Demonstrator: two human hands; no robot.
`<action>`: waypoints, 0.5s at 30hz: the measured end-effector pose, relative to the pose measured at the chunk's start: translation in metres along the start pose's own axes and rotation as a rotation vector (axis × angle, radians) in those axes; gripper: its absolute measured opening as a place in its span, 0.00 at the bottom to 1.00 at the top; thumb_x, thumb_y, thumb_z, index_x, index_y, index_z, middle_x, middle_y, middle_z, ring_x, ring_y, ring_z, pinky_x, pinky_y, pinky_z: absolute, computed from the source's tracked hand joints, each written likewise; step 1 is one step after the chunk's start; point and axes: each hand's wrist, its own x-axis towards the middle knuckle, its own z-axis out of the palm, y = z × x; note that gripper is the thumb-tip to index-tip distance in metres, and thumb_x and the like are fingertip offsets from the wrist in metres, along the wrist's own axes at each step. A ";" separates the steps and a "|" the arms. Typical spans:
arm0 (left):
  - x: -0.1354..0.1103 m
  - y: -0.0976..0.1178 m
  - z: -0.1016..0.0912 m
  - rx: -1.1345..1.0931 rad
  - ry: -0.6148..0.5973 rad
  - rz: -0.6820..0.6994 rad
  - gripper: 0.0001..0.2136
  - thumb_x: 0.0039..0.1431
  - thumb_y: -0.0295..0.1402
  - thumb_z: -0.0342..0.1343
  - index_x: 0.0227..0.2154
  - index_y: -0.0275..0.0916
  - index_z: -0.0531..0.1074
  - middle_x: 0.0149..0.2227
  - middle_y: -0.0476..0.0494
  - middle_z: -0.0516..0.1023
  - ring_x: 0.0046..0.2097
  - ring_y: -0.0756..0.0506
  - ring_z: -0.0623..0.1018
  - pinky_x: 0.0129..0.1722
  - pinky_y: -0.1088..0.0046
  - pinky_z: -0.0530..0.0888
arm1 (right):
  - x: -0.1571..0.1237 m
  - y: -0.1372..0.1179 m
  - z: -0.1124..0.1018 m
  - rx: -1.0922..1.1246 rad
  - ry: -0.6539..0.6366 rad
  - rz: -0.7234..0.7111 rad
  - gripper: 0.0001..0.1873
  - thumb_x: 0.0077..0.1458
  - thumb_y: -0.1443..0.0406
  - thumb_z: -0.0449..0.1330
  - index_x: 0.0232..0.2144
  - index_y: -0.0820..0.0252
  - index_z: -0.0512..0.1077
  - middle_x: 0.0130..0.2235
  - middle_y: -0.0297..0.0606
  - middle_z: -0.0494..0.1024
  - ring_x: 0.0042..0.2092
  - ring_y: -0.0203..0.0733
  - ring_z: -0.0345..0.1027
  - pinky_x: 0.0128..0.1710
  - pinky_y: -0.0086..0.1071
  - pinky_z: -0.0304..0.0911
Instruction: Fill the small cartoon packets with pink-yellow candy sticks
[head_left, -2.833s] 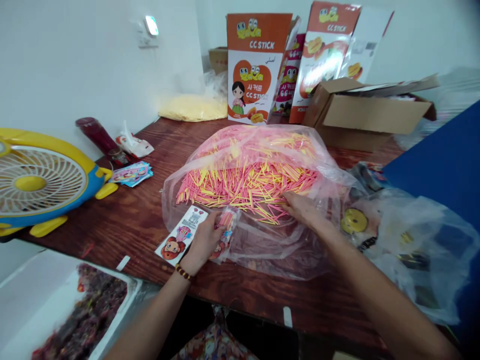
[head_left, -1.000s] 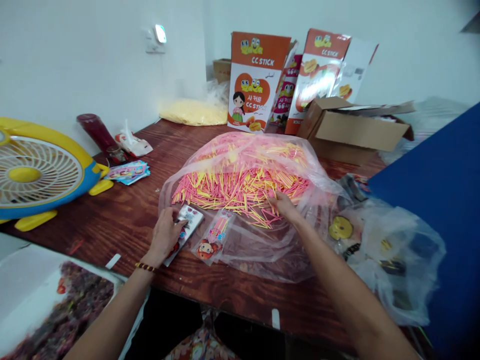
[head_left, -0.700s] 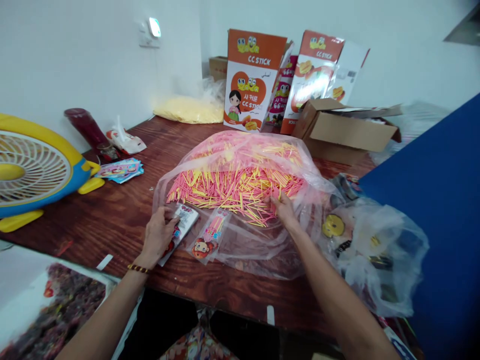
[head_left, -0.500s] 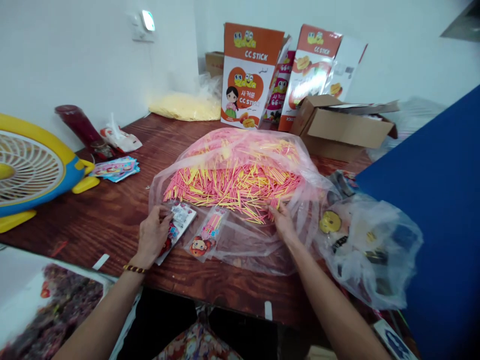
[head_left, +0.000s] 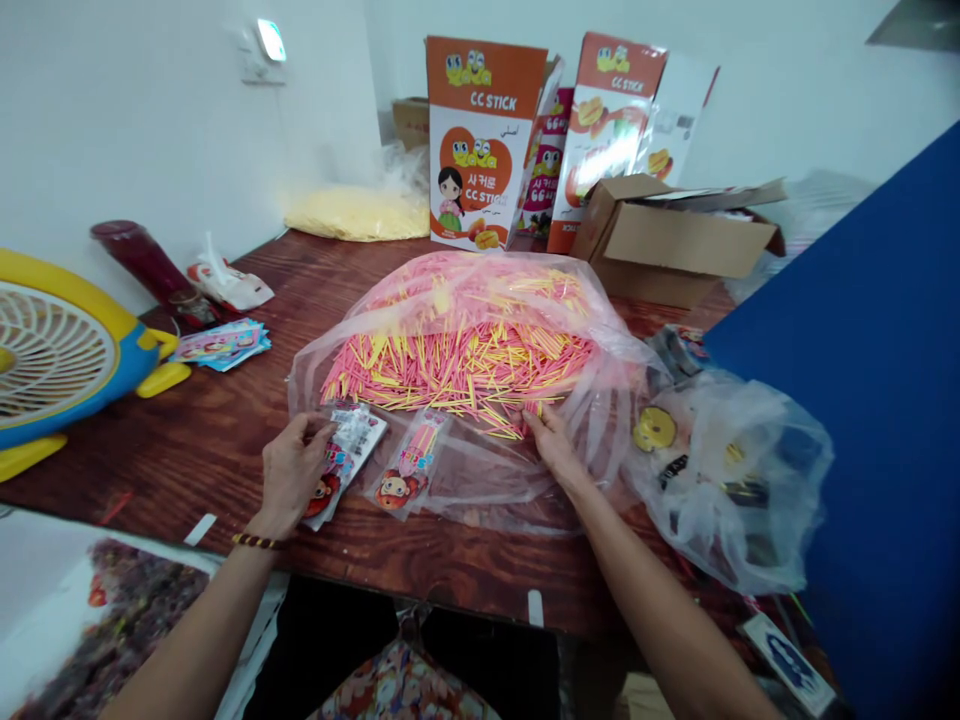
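Observation:
A big clear plastic bag [head_left: 600, 400] lies open on the wooden table [head_left: 225, 430], heaped with pink and yellow sticks [head_left: 457, 360]. My left hand [head_left: 289, 470] pinches a small printed cartoon packet [head_left: 341, 455] at the bag's near left corner. Beside it a second packet [head_left: 405, 470], filled with sticks, lies on the bag's mouth. My right hand [head_left: 551, 445] reaches into the bag, its fingers closed among the nearest sticks; what they hold is hidden.
A yellow and blue fan [head_left: 52, 350] stands at the left, with a stack of packets [head_left: 225, 343] and a dark red bottle [head_left: 146, 265] behind. CC STICK cartons [head_left: 484, 140] and an open cardboard box [head_left: 675, 235] stand at the back. Another plastic bag [head_left: 735, 480] sits right.
My left hand set the filled packet down on the bag's mouth and took hold of the flat packet on its left. My right hand stayed among the sticks, drawing slightly nearer.

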 end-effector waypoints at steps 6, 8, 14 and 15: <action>0.002 -0.001 -0.004 0.056 -0.033 0.036 0.13 0.58 0.42 0.53 0.35 0.41 0.77 0.34 0.46 0.82 0.34 0.44 0.79 0.36 0.72 0.71 | 0.005 -0.003 0.001 -0.035 -0.028 0.046 0.16 0.53 0.50 0.58 0.31 0.57 0.73 0.28 0.36 0.79 0.33 0.46 0.72 0.41 0.41 0.66; 0.003 -0.002 -0.004 0.060 -0.032 0.035 0.13 0.57 0.43 0.53 0.34 0.40 0.78 0.35 0.45 0.82 0.35 0.44 0.79 0.37 0.72 0.72 | 0.006 -0.004 -0.001 -0.064 -0.031 0.071 0.16 0.53 0.50 0.57 0.31 0.56 0.73 0.29 0.37 0.79 0.32 0.46 0.72 0.39 0.40 0.66; 0.006 -0.002 -0.006 0.111 -0.037 -0.007 0.17 0.58 0.43 0.52 0.43 0.39 0.78 0.40 0.40 0.84 0.39 0.41 0.82 0.40 0.69 0.74 | 0.008 -0.011 -0.008 -0.146 0.042 0.013 0.15 0.53 0.51 0.58 0.29 0.56 0.72 0.28 0.35 0.78 0.34 0.46 0.69 0.38 0.38 0.66; 0.006 -0.002 -0.007 0.128 -0.034 0.003 0.18 0.59 0.43 0.51 0.46 0.38 0.78 0.40 0.40 0.84 0.40 0.40 0.82 0.41 0.69 0.74 | 0.007 -0.012 -0.008 -0.137 0.055 -0.007 0.15 0.53 0.51 0.58 0.29 0.56 0.72 0.27 0.35 0.77 0.35 0.46 0.69 0.38 0.38 0.65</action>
